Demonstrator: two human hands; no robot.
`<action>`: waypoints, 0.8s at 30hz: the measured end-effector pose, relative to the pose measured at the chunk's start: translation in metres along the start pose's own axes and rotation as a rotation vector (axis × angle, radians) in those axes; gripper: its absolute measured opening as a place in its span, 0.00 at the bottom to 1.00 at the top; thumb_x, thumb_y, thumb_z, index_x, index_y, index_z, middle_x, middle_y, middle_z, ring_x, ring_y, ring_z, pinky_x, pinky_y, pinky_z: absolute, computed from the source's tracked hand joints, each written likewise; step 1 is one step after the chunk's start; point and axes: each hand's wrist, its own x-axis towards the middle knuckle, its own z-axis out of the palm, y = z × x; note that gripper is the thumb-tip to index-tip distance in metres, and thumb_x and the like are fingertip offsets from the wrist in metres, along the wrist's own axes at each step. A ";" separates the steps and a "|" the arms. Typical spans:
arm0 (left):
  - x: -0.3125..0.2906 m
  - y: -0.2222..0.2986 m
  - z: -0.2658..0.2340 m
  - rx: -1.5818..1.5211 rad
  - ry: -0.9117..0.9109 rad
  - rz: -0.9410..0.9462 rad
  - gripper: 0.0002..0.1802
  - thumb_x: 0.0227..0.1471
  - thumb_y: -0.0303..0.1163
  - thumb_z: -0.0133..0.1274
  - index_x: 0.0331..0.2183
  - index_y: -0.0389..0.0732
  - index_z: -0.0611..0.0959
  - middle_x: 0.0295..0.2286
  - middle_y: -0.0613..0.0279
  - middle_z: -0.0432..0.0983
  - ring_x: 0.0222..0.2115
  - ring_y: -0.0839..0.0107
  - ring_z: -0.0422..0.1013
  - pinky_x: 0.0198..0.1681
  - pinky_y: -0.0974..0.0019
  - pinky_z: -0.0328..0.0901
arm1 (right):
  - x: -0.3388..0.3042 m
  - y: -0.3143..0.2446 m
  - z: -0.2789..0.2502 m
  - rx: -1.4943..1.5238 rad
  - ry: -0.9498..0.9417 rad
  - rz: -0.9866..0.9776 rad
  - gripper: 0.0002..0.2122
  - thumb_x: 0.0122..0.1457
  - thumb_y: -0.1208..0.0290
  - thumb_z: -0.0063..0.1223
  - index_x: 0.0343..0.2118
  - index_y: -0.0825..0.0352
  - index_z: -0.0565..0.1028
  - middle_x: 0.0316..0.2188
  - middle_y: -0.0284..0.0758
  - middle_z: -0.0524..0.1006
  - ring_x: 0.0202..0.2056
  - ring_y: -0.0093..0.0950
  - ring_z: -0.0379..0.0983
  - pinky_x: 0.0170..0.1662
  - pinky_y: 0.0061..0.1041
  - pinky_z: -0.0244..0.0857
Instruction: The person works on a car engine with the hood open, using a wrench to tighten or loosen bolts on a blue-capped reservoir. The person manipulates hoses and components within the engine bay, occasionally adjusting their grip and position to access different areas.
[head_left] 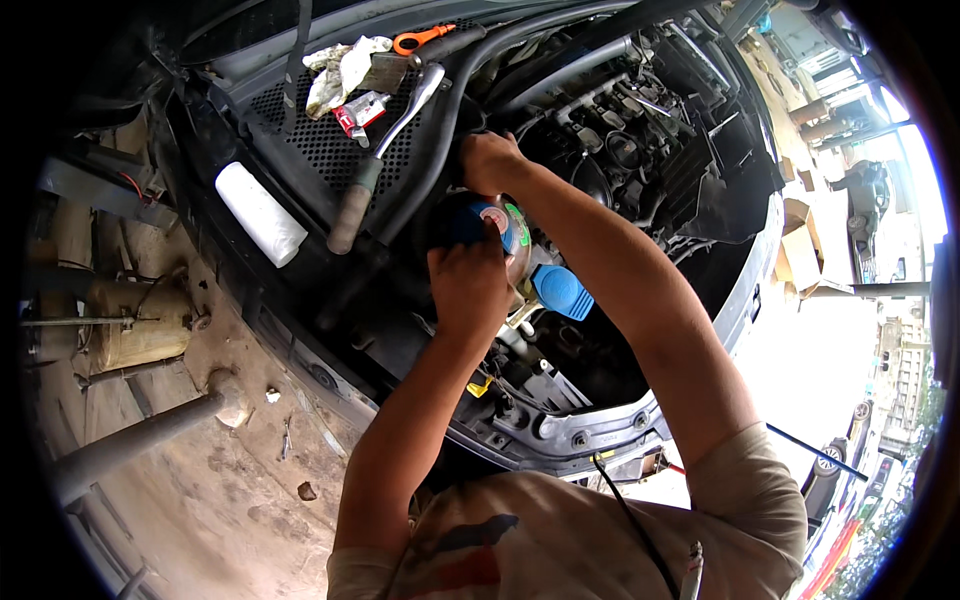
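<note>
Over the open engine bay, my left hand [470, 285] has its fingers bent onto a round blue cap [462, 224] with a pale label. A rounded reservoir with a green sticker [517, 222] sits beside the cap. My right hand [490, 162] is just beyond it, closed next to a thick black hose [452, 120]. What its fingers hold is hidden. A larger blue ribbed cap [562, 291] is right of my left hand, touched by neither hand.
On the perforated black cowl [270, 105] lie a ratchet wrench [385, 160], an orange-handled tool [422, 40], a crumpled cloth [345, 75] and a red-and-white tube [362, 114]. A white roll [260, 214] rests by the fender. The engine [630, 140] is at the right.
</note>
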 end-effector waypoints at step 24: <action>0.000 -0.003 0.007 0.003 0.160 0.049 0.30 0.37 0.28 0.60 0.47 0.32 0.79 0.18 0.65 0.75 0.23 0.67 0.72 0.35 0.60 0.60 | 0.001 -0.007 0.008 -0.096 -0.008 0.155 0.20 0.50 0.70 0.56 0.49 0.65 0.76 0.50 0.44 0.76 0.56 0.41 0.70 0.60 0.46 0.56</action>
